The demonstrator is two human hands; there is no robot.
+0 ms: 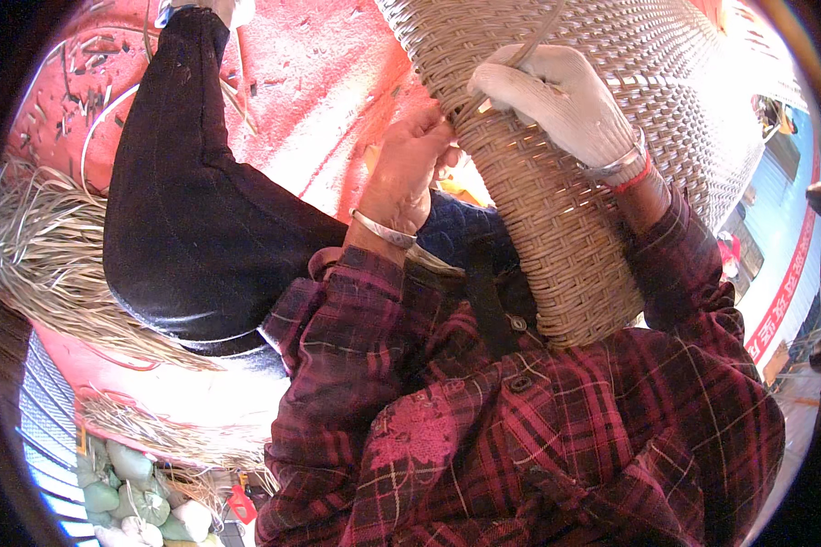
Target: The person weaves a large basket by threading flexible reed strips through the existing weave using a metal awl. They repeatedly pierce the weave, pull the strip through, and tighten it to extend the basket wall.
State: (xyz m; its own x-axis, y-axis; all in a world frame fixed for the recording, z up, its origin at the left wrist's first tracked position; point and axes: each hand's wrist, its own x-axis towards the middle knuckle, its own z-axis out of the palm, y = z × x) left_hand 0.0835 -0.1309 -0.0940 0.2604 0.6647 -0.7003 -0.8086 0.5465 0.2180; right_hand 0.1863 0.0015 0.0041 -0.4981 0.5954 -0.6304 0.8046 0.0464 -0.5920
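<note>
A large piece of tan wicker weaving (556, 228) leans against my body and widens toward the upper right. My right hand (566, 100), in a white knitted glove, is closed above its left edge. A pale, flat weaving strand (542, 32) runs up out of the gloved fingers. At the same edge, lower and to the left, is my bare left hand (409, 164). Its fingers are curled together against the rim of the weaving, and whatever they pinch is hidden.
Red sheeting (301, 100) covers the ground, with short offcuts scattered at the upper left. A heap of dry strands (55, 246) lies beside my bent leg (182, 201). Rounded pale green lumps (132, 488) sit at lower left, near a blue slatted object (47, 410). A red banner (784, 296) stretches along the right.
</note>
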